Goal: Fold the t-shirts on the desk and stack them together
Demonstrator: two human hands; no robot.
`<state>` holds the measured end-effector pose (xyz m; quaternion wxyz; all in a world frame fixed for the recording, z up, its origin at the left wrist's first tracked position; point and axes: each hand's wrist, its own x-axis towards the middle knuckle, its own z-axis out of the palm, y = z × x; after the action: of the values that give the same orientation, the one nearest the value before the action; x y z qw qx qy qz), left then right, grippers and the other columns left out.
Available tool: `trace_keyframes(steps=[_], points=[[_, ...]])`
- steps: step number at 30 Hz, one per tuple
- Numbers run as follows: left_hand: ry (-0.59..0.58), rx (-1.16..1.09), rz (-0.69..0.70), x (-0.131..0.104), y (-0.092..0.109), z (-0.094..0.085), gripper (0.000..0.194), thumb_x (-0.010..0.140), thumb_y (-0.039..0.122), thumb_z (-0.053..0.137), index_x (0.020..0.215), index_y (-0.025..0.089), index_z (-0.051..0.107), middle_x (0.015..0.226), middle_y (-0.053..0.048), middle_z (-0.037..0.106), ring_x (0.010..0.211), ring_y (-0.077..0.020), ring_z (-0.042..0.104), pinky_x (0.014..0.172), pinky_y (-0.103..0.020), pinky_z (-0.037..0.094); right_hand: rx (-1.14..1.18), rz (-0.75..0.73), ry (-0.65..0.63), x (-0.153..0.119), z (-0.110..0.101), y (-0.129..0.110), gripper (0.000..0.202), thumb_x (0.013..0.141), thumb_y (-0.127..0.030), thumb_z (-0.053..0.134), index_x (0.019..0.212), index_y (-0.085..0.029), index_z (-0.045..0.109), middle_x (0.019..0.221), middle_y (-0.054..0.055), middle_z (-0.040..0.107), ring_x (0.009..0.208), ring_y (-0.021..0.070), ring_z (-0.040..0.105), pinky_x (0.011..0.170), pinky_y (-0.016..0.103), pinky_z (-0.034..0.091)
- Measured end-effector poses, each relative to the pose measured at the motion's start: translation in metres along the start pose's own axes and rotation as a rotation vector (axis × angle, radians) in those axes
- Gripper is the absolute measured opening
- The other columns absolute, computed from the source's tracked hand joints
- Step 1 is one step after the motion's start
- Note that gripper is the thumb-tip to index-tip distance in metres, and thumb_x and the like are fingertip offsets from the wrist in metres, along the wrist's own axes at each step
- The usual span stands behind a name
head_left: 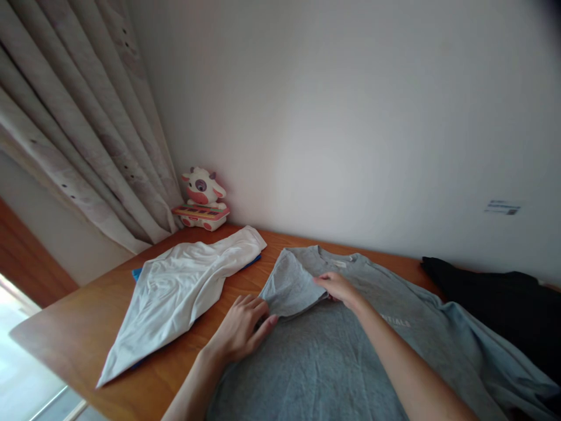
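The shirt is grey (with whitish lettering), the surface orange-brown, the curtain pale with dark dots.

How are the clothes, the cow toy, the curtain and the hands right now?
Gray shirt: spread out, sleeve folded inward
White cloth: wrinkled, over blue cloth
Black cloth: lying down
Cow toy: sitting upright
Curtain: hanging in folds
Left hand: open, on gray shirt
Right hand: pinching sleeve

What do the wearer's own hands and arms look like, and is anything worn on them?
The left hand and right hand are ungloved. No sleeves, watch or bracelet show up to the frame edge, and no ring can be made out.
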<state>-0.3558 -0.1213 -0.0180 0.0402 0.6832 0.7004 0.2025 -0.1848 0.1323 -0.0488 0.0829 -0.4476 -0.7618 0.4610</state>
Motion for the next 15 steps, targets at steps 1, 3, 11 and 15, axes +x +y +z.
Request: trace_keyframes(steps=[1,3,11,15], points=[[-0.002,0.008,-0.033,0.006,0.000,0.000,0.043,0.108,0.042,0.030,0.086,0.022,0.061,0.087,-0.005,0.068,0.086,-0.0220,0.065,0.085,-0.036,0.046,0.036,0.001,0.020,-0.005,0.001,0.003,0.031,0.088,-0.049,0.067,0.096,-0.019,0.067,0.054,-0.006,0.058,0.045,0.0112,0.053,0.041,0.020,0.032],[-0.010,0.045,-0.097,0.023,0.000,0.000,0.042,0.108,0.038,0.030,0.085,0.022,0.062,0.086,-0.006,0.070,0.085,-0.0225,0.066,0.084,-0.036,0.048,0.094,-0.004,0.038,-0.013,0.004,0.009,0.036,0.086,-0.045,0.070,0.109,-0.018,0.064,0.061,-0.003,0.065,0.047,0.0126,0.058,0.041,0.020,0.035],[-0.114,0.036,0.013,0.120,-0.009,0.036,0.031,0.101,0.027,0.046,0.124,0.018,0.064,0.133,-0.011,0.068,0.127,-0.0218,0.061,0.111,-0.035,0.045,0.119,-0.078,0.237,-0.023,0.010,0.025,0.029,0.097,-0.037,0.050,0.120,-0.020,0.059,0.081,0.003,0.070,0.063,0.0160,0.069,0.053,0.024,0.048],[-0.085,0.099,-0.092,0.145,-0.011,0.062,0.035,0.101,0.024,0.042,0.125,0.013,0.065,0.132,-0.016,0.068,0.127,-0.0266,0.062,0.111,-0.042,0.045,-0.013,-0.232,0.304,-0.040,0.012,0.040,0.027,0.088,-0.032,0.066,0.113,-0.023,0.064,0.076,0.001,0.069,0.075,0.0201,0.069,0.071,0.030,0.050]])
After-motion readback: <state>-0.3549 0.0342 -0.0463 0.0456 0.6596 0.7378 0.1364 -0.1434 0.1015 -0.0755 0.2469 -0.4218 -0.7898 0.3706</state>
